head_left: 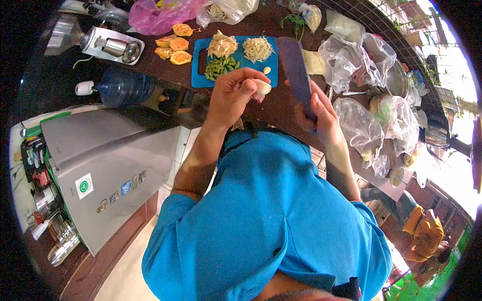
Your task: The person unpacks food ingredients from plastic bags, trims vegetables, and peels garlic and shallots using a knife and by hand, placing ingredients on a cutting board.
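My left hand point(231, 98) is closed, pinching a pale garlic clove point(262, 88) between thumb and fingers just in front of the board. In my right hand point(325, 113) is a knife with a broad dark blade point(295, 65), pointing away from me; my fingers cover its handle. The blue cutting board point(199, 80) lies beyond both hands. On it are a pile of thin beige slices point(222, 45), chopped green pieces point(217, 68), pale shreds point(258, 49) and a small pale clove point(267, 70) near the front right.
Orange cut pieces point(179, 44) lie left of the board. Clear plastic bags point(359, 120) crowd the table's right side, near a metal bowl point(397, 79). A pink bag point(158, 15) sits at the back. A fridge point(115, 165) stands left; another person point(424, 228) is at lower right.
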The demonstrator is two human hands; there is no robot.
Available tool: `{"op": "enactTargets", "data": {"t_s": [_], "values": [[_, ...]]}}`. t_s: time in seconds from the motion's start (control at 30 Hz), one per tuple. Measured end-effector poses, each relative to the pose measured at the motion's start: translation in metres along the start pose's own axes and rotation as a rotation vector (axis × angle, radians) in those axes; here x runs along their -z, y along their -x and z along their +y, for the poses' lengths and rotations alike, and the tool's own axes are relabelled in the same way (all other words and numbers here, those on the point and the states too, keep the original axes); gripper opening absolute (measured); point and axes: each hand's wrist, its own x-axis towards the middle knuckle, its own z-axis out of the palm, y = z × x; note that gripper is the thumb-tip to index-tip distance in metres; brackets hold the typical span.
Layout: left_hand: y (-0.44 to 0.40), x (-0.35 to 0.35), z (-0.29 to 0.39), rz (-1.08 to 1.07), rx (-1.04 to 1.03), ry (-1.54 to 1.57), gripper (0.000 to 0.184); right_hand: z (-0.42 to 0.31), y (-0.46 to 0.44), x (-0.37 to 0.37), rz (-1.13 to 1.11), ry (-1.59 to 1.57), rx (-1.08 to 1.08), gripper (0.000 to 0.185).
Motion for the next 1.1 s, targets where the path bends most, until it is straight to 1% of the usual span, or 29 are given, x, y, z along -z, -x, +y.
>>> {"op": "enactTargets", "data": {"t_s": [0.07, 0.1, 0.13, 0.2, 0.27, 0.3, 0.33, 0.37, 0.4, 0.47, 0.53, 0.57, 0.6, 0.67, 0.73, 0.77, 0.8, 0.83, 0.9, 0.93, 0.97, 1.0, 1.03, 1.1], "values": [[-0.002, -0.002, 0.005, -0.005, 0.009, 0.019, 0.042, -0.014, 0.006, -0.007, -0.154, -0.061, -0.093, 0.044], [-0.002, -0.003, 0.007, -0.01, 0.017, 0.036, 0.042, -0.013, 0.004, -0.01, -0.16, -0.061, -0.096, 0.044], [-0.002, -0.003, 0.006, -0.002, 0.014, 0.034, 0.042, -0.011, 0.001, -0.016, -0.189, -0.062, -0.044, 0.044], [0.0, -0.002, 0.003, 0.106, 0.062, 0.074, 0.054, -0.008, -0.004, -0.026, -0.231, -0.094, -0.005, 0.044], [0.002, 0.003, 0.007, 0.123, 0.096, 0.056, 0.051, -0.005, -0.007, -0.033, -0.247, -0.134, 0.002, 0.045], [0.004, 0.005, 0.009, 0.128, 0.134, 0.04, 0.047, 0.0, -0.009, -0.029, -0.263, -0.109, -0.028, 0.046], [0.006, 0.006, 0.011, 0.144, 0.131, 0.04, 0.047, 0.005, -0.01, -0.024, -0.28, -0.082, -0.057, 0.046], [0.009, 0.006, 0.014, 0.146, 0.158, -0.077, 0.044, 0.01, -0.012, -0.02, -0.298, -0.056, -0.087, 0.047], [0.012, 0.007, 0.016, 0.148, 0.185, -0.193, 0.042, 0.009, -0.013, -0.023, -0.282, -0.044, -0.072, 0.047], [0.016, 0.007, 0.025, 0.16, 0.166, -0.229, 0.04, 0.008, -0.015, -0.034, -0.284, -0.028, -0.068, 0.047], [0.02, 0.009, 0.033, 0.18, 0.144, -0.268, 0.039, 0.008, -0.018, -0.048, -0.244, 0.002, 0.016, 0.046], [0.023, 0.01, 0.036, 0.181, 0.055, -0.222, 0.03, 0.008, -0.019, -0.052, -0.24, 0.013, 0.04, 0.046], [0.027, 0.012, 0.039, 0.185, -0.035, -0.179, 0.027, 0.007, -0.019, -0.052, -0.265, 0.069, 0.008, 0.047], [0.038, 0.02, 0.045, 0.218, -0.04, -0.192, 0.027, 0.01, -0.024, -0.058, -0.328, 0.128, -0.04, 0.049], [0.053, 0.028, 0.049, 0.262, -0.044, -0.206, 0.027, 0.018, -0.029, -0.068, -0.358, 0.139, -0.009, 0.051], [0.06, 0.033, 0.05, 0.274, -0.047, -0.27, 0.03, 0.022, -0.031, -0.073, -0.383, 0.144, -0.005, 0.052], [0.068, 0.036, 0.052, 0.285, -0.045, -0.333, 0.035, 0.026, -0.033, -0.077, -0.376, 0.16, -0.027, 0.056], [0.076, 0.036, 0.054, 0.33, -0.05, -0.335, 0.035, 0.029, -0.035, -0.082, -0.37, 0.179, -0.048, 0.06], [0.09, 0.036, 0.06, 0.4, -0.085, -0.308, 0.031, 0.028, -0.038, -0.092, -0.472, 0.188, -0.098, 0.059], [0.098, 0.039, 0.063, 0.442, -0.095, -0.312, 0.031, 0.028, -0.04, -0.098, -0.468, 0.17, -0.143, 0.058], [0.105, 0.042, 0.066, 0.415, -0.107, -0.355, 0.032, 0.029, -0.041, -0.103, -0.464, 0.152, -0.188, 0.058], [0.112, 0.044, 0.069, 0.387, -0.117, -0.398, 0.033, 0.033, -0.043, -0.107, -0.471, 0.192, -0.188, 0.058], [0.119, 0.045, 0.071, 0.423, -0.125, -0.402, 0.033, 0.035, -0.044, -0.114, -0.506, 0.201, -0.199, 0.058], [0.133, 0.044, 0.075, 0.501, -0.103, -0.415, 0.028, 0.037, -0.042, -0.125, -0.482, 0.206, -0.221, 0.06]]}}
